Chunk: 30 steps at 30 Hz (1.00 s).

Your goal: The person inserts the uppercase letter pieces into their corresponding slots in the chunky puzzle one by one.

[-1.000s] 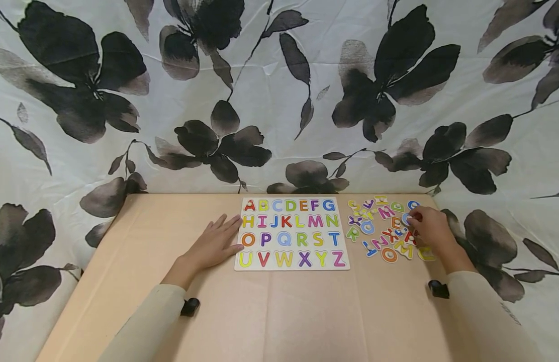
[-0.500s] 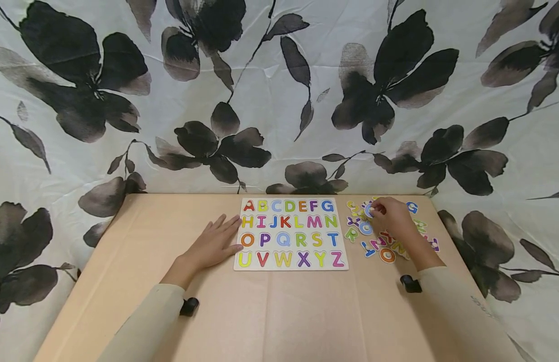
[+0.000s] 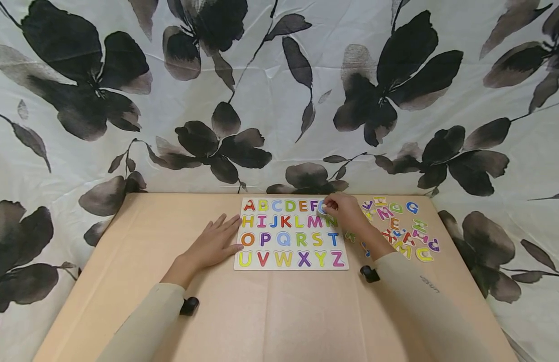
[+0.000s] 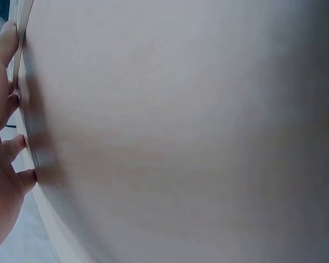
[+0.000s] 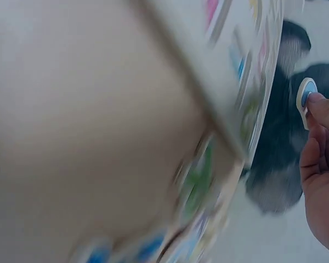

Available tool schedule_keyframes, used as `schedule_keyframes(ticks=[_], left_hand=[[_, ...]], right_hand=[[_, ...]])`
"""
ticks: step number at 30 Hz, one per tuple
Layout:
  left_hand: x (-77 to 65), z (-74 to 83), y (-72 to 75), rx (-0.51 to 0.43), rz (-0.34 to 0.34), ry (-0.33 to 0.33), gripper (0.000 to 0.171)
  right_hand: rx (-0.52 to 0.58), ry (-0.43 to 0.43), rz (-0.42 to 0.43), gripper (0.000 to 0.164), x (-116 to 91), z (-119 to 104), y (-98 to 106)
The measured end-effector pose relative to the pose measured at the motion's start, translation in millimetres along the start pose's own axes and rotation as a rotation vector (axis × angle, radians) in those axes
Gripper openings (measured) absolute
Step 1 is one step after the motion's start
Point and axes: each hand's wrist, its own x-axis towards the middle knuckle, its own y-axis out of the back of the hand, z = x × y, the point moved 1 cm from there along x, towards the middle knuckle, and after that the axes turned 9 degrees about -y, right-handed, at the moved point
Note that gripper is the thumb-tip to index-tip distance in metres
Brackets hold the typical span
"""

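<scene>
A white alphabet board (image 3: 271,250) with coloured letters A to Z in rows lies flat at the back of the table. My left hand (image 3: 211,245) rests at its left edge, fingers spread and thumb on the board's side. Above the board's top right corner, my right hand (image 3: 350,215) pinches a light-blue letter piece (image 5: 307,94) between thumb and finger. In the right wrist view the piece is edge-on and its letter cannot be read. This hand partly covers the G and N of the board.
Several loose letter pieces, among them a blue G (image 3: 411,207) and a yellow C (image 3: 424,254), lie scattered to the right of the board. My right forearm hides some. A floral cloth (image 3: 279,90) hangs behind the table (image 3: 302,311).
My right hand has moved left from the far side of the loose pieces to over the board's top right corner, carrying the blue letter piece. The left hand has stayed put.
</scene>
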Motion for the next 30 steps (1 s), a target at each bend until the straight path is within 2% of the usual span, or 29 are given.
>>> schedule_keyframes(ticks=[3,9,13,18,23,30], left_hand=[[-0.1,-0.5,-0.5,0.002,-0.003,0.001,0.082],[-0.6,-1.1,-0.6,0.005,-0.005,0.005,0.083],[-0.1,-1.5,-0.1,0.004,-0.001,-0.001,0.083],[-2.4,-2.2,0.6,0.014,0.003,-0.001,0.082],[-4.7,-1.6,1.8,0.018,0.002,-0.009,0.082],[-5.1,-0.5,2.9,0.006,0.002,-0.022,0.082]], right_hand=[[0.013,0.027,-0.019,0.013,9,-14,-16],[0.040,0.028,-0.055,0.013,25,-48,-44],[0.016,0.011,-0.067,0.009,36,-69,-60],[-0.021,0.055,-0.083,0.008,46,-90,-79],[-0.121,0.090,-0.088,0.008,48,-101,-91],[-0.190,0.048,-0.113,0.008,49,-102,-95]])
